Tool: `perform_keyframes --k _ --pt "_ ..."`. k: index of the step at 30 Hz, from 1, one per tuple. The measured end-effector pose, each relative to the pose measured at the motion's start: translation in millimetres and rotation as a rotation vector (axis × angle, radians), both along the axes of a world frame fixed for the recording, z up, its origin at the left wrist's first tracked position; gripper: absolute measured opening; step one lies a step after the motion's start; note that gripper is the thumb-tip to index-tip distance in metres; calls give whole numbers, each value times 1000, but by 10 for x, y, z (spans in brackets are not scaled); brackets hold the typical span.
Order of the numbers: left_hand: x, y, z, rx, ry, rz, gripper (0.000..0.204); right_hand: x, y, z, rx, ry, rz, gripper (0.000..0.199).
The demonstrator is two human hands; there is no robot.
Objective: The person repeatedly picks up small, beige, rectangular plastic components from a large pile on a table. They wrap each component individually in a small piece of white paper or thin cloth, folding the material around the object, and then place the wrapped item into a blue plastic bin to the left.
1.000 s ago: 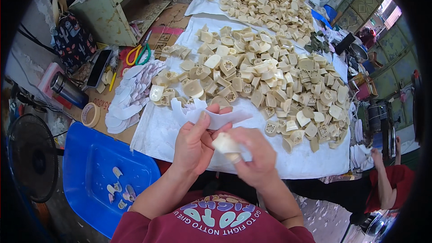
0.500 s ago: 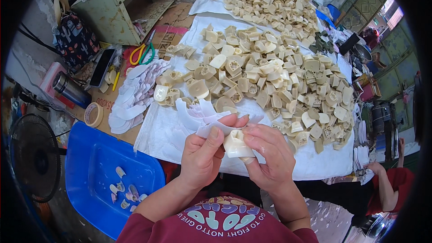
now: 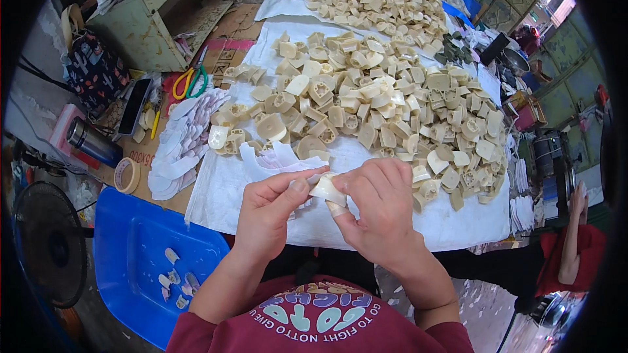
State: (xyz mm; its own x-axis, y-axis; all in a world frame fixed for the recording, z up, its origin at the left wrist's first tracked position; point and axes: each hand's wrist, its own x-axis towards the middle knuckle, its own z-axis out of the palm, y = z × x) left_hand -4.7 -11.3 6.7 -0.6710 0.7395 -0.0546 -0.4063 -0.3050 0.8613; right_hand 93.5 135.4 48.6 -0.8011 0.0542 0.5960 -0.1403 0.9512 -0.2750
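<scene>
Close in front of my chest, over the white cloth [image 3: 226,199], my right hand [image 3: 379,206] grips a glossy cream shoe heel [image 3: 323,188] between thumb and fingers. My left hand [image 3: 269,206] is closed in a pinch at the heel's left side, on a thin white cut piece [image 3: 315,171] mostly hidden by the fingers. Just beyond the left hand lies a loose bunch of white cut pieces [image 3: 258,162]. A large heap of beige plastic heels [image 3: 373,101] spreads past both hands, some glossy cream, many with hollow ribbed undersides.
Fanned white pieces [image 3: 173,157] lie left of the cloth, near a tape roll [image 3: 125,175], scissors [image 3: 191,81], a phone [image 3: 135,106] and a thermos [image 3: 93,140]. Below are a blue bin [image 3: 121,242] with scraps and a fan [image 3: 51,245]. Another person's arm [image 3: 570,242] shows right.
The heel has turned and tilted between my hands, its wide edge now facing lower left. Both hands are slightly farther forward. My view has shifted a little.
</scene>
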Motion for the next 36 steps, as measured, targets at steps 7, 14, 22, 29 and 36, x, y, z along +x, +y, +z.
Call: perform_keyframes --k 7,14,22,29,36 --pt "143 31 1 -319 587 22 30 3 18 -34 62 -191 -35 29" --pt "-213 23 -17 -235 170 -230 31 36 194 -167 -49 -72 135 26" --pt "-404 123 204 -434 662 -454 41 7 175 -309 -184 -84 170 25" --pt "-301 158 -210 131 220 -283 26 58 121 -417 -1174 -155 88 23" --pt "-212 174 -113 -61 851 51 12 50 9 -408 -1042 -216 -39 22"
